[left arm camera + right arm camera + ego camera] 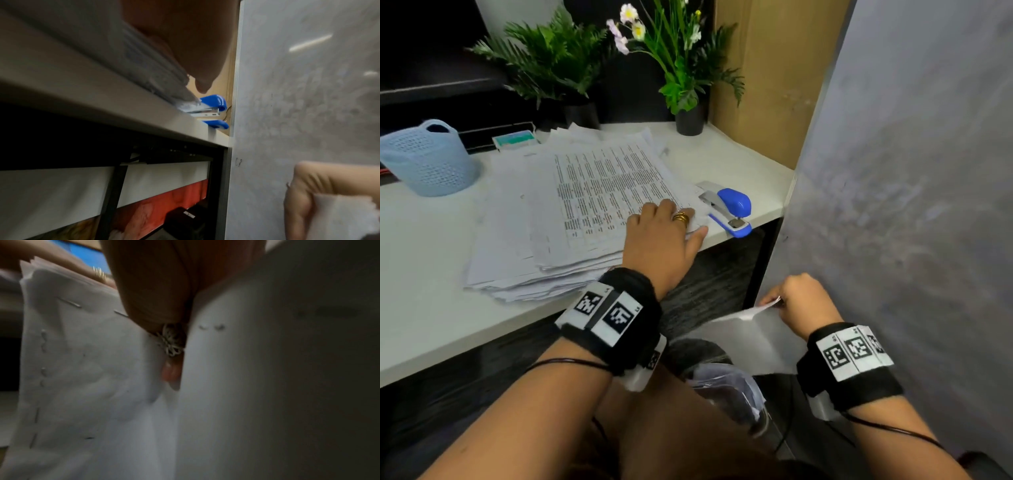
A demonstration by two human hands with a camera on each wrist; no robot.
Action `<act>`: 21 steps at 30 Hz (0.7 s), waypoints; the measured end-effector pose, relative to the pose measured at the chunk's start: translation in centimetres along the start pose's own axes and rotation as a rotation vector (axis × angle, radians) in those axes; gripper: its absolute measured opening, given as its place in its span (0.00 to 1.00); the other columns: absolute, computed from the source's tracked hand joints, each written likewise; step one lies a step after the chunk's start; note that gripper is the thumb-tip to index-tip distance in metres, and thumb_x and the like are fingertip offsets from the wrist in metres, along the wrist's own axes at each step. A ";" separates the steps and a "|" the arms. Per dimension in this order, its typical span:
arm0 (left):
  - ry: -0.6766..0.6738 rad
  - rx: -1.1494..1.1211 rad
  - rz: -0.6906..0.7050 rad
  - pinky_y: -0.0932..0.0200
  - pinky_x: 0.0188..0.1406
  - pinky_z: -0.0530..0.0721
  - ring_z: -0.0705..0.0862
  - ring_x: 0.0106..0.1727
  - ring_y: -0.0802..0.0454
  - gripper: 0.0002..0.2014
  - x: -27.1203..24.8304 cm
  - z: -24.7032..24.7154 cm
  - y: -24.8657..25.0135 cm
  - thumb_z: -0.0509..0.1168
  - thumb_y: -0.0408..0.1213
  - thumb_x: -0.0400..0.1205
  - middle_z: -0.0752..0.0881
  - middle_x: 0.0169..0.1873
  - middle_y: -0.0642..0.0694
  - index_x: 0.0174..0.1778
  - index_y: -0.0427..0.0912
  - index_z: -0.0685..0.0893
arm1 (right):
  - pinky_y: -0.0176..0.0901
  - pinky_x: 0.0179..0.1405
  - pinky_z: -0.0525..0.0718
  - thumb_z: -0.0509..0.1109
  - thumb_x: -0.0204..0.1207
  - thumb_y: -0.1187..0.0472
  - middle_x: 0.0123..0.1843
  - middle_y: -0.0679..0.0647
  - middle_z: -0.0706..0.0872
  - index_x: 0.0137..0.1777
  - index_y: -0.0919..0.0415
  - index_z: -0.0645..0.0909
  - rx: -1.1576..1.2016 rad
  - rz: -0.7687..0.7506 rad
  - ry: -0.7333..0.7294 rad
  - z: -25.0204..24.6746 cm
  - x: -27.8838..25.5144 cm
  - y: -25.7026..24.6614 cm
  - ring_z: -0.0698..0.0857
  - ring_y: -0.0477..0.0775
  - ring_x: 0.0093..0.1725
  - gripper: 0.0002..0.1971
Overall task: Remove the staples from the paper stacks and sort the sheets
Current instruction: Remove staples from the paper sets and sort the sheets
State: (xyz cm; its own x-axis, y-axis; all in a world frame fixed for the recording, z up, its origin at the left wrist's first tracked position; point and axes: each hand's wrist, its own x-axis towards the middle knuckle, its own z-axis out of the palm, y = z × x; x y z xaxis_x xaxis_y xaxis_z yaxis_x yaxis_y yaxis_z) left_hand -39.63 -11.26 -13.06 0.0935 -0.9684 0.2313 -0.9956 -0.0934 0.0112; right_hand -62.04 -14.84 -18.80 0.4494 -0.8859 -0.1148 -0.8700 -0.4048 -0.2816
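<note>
— Two hands in the head view; where are they?
— The left hand (659, 240) lies flat, fingers spread, on the near right corner of the paper pile (571, 219) on the white desk (431, 274). A blue stapler (731, 212) sits just beside it at the desk edge. The right hand (803, 301) is below desk level, pinching the corner of a loose stapled bundle (743, 329) that hangs down.
— And the left wrist view?
— The pile's (144, 61) edge, a fingertip over it, the stapler (213, 104) beyond; all blurred.
— Right wrist?
— Fingers (156, 296) curled on the bundle (86, 369); several staples (68, 302) show along its edge, plus a small tangle of pulled staples (170, 342) at the fingertips.
</note>
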 end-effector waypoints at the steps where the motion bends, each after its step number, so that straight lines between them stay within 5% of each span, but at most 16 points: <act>1: 0.002 0.013 -0.012 0.48 0.62 0.65 0.69 0.66 0.43 0.26 0.3 0.4 0.1 0.44 0.57 0.86 0.73 0.66 0.46 0.75 0.51 0.72 | 0.44 0.55 0.82 0.64 0.70 0.75 0.51 0.54 0.90 0.51 0.48 0.90 -0.007 0.013 -0.033 0.8 0.3 0.1 0.86 0.57 0.53 0.23; 10: 0.166 -0.020 0.029 0.48 0.49 0.64 0.76 0.55 0.38 0.25 0.3 3.0 -0.6 0.48 0.53 0.81 0.83 0.56 0.44 0.58 0.48 0.87 | 0.51 0.62 0.77 0.56 0.81 0.69 0.65 0.66 0.81 0.65 0.69 0.79 -0.130 0.149 -0.322 10.7 4.0 0.7 0.79 0.65 0.66 0.16; 18: 0.222 -0.206 -0.003 0.50 0.48 0.64 0.77 0.55 0.37 0.18 0.4 3.3 -1.1 0.57 0.51 0.81 0.84 0.55 0.46 0.56 0.49 0.89 | 0.52 0.63 0.78 0.56 0.81 0.67 0.65 0.65 0.82 0.65 0.68 0.78 -0.100 0.183 -0.466 18.3 5.4 3.2 0.81 0.64 0.65 0.16; 21: 0.223 -0.195 0.006 0.51 0.47 0.61 0.76 0.56 0.37 0.19 0.3 3.3 -1.2 0.56 0.51 0.81 0.83 0.56 0.46 0.56 0.50 0.89 | 0.47 0.64 0.78 0.61 0.80 0.59 0.67 0.60 0.81 0.69 0.58 0.76 0.060 0.176 -0.523 21.6 5.0 4.1 0.81 0.60 0.66 0.18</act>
State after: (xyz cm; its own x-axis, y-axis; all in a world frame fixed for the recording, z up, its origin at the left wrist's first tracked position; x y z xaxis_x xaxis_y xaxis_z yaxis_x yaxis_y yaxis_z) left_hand -38.36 -12.24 -16.25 0.1042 -0.8919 0.4400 -0.9813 -0.0203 0.1913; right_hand -58.91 -16.05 -41.11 0.3524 -0.7023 -0.6186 -0.9348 -0.2333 -0.2676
